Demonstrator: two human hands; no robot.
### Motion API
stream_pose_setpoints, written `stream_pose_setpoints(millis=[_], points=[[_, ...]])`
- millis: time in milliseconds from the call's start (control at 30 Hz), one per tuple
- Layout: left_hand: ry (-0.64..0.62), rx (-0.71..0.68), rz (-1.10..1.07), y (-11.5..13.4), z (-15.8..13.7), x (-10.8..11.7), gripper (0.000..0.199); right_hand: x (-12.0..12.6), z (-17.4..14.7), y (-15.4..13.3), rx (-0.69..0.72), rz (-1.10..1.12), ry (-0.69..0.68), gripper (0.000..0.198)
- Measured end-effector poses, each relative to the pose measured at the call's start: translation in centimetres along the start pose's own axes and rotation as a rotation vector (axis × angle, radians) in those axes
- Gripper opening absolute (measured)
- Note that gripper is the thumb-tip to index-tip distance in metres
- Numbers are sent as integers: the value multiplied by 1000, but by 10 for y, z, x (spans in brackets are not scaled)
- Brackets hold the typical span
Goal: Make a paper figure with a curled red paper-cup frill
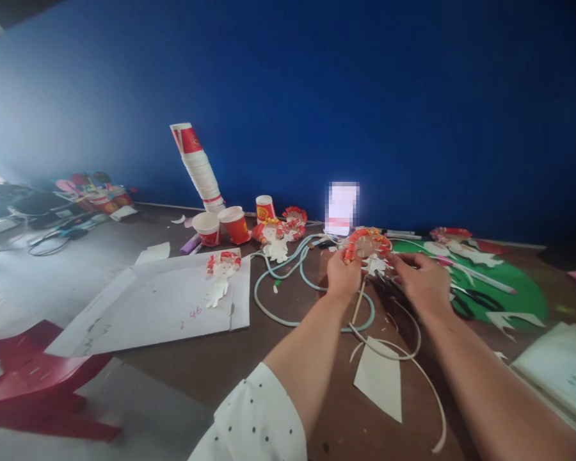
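Ahead of me, my left hand (344,275) pinches the left edge of a paper doll (365,243) with a red and orange ring of cut paper around its head. The fingers of my right hand (425,282) are bent and pressed at the doll's right edge. Below the doll hangs its white fringed paper part, and a thin stick (358,306) runs down beside my left hand. Similar dolls lie around: one paper doll (223,272) on the white board (163,304), another doll (274,240) near the cups, and another (461,243) on the right.
A tall leaning stack of paper cups (201,173) and several single cups (233,225) stand by the blue wall (288,96). Pale cable (269,314) loops over the table. Scissors (480,299) and a pen (489,280) lie on a green sheet (528,291). A lit phone (342,208) leans upright.
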State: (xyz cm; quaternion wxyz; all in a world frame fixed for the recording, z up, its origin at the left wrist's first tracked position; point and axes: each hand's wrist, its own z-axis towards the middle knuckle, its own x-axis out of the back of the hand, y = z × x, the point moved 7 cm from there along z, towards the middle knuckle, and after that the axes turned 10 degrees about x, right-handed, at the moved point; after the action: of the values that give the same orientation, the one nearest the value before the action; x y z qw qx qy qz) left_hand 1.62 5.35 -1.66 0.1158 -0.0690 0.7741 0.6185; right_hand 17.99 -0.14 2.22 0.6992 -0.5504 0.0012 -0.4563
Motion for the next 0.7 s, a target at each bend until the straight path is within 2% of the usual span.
stream_pose_setpoints(millis=[167,400,700], points=[[-12,32,-16,-1,0,-2,11,-1,-4,-1,-120,138,-8,38],[-33,33,-45,1,-3,-3,8,1,-10,-9,-193,199,0,34],[-15,56,-30,-1,-3,-3,13,3,-8,-13,-142,174,-13,33]])
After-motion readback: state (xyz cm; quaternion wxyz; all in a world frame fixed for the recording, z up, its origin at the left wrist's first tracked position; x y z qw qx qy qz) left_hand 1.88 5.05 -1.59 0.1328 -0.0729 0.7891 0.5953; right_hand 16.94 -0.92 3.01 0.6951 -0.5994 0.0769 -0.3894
